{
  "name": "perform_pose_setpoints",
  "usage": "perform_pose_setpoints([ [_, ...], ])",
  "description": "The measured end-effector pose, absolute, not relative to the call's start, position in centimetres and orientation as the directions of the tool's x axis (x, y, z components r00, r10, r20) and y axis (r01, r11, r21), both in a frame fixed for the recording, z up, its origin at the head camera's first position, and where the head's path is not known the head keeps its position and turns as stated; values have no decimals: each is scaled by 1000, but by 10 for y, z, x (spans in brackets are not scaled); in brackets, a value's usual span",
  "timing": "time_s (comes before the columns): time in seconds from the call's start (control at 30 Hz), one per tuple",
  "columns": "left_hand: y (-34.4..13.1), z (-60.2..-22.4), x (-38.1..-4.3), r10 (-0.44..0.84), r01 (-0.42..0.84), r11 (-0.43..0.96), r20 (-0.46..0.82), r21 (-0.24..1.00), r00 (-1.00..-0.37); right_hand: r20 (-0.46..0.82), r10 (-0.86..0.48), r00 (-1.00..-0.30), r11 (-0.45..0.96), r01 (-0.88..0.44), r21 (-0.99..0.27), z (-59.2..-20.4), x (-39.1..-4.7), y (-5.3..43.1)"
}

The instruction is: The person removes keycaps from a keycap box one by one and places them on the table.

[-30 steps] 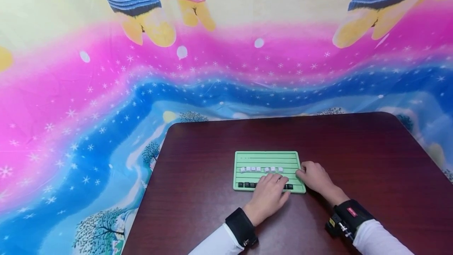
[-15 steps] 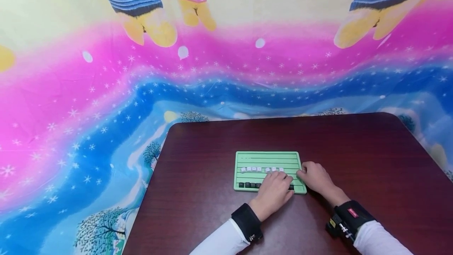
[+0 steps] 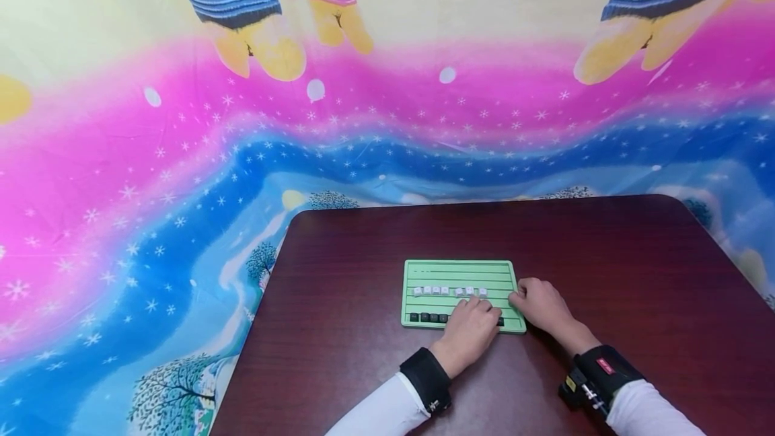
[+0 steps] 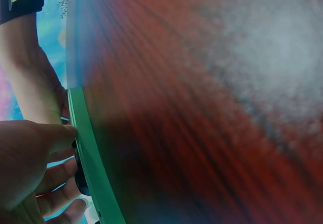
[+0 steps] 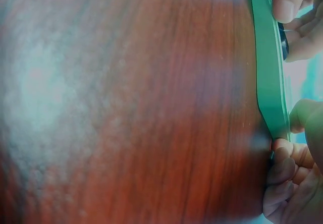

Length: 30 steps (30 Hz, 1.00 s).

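Observation:
A light green ridged tray (image 3: 463, 276) lies on the table. White keycap-like blocks (image 3: 436, 291) stand in a broken row across its middle. Black keycap-like blocks (image 3: 424, 317) line the near groove. My left hand (image 3: 469, 330) reaches over the right part of the black row and hides some of it. In the left wrist view, its thumb is at the tray's near edge and its curled fingers are around a black block (image 4: 81, 177). My right hand (image 3: 541, 303) pinches the tray's right edge near the front corner; the right wrist view shows thumb and curled fingers there.
The dark reddish-brown table (image 3: 339, 254) extends around the tray on all sides. Behind it hangs a colourful printed cloth (image 3: 387, 99). Black wrist bands with cameras (image 3: 605, 372) sit on both forearms.
My left hand has shifted slightly right along the black row, and its fingers have drawn back a little from the white blocks. The right hand stays at the tray's edge.

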<state>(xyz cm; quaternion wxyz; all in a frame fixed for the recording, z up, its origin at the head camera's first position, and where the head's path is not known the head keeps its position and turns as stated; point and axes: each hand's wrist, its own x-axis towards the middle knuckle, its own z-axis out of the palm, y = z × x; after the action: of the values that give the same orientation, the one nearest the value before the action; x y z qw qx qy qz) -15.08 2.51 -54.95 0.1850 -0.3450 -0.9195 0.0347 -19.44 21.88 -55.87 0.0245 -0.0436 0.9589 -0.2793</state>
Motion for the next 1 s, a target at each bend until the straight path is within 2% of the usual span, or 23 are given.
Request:
perform_pose_setpoints([
  [1.0,31,-552,-154,625,603,775,375,-190,-685,-43,-86,-995,846,-50,-531,-559,-197,218],
])
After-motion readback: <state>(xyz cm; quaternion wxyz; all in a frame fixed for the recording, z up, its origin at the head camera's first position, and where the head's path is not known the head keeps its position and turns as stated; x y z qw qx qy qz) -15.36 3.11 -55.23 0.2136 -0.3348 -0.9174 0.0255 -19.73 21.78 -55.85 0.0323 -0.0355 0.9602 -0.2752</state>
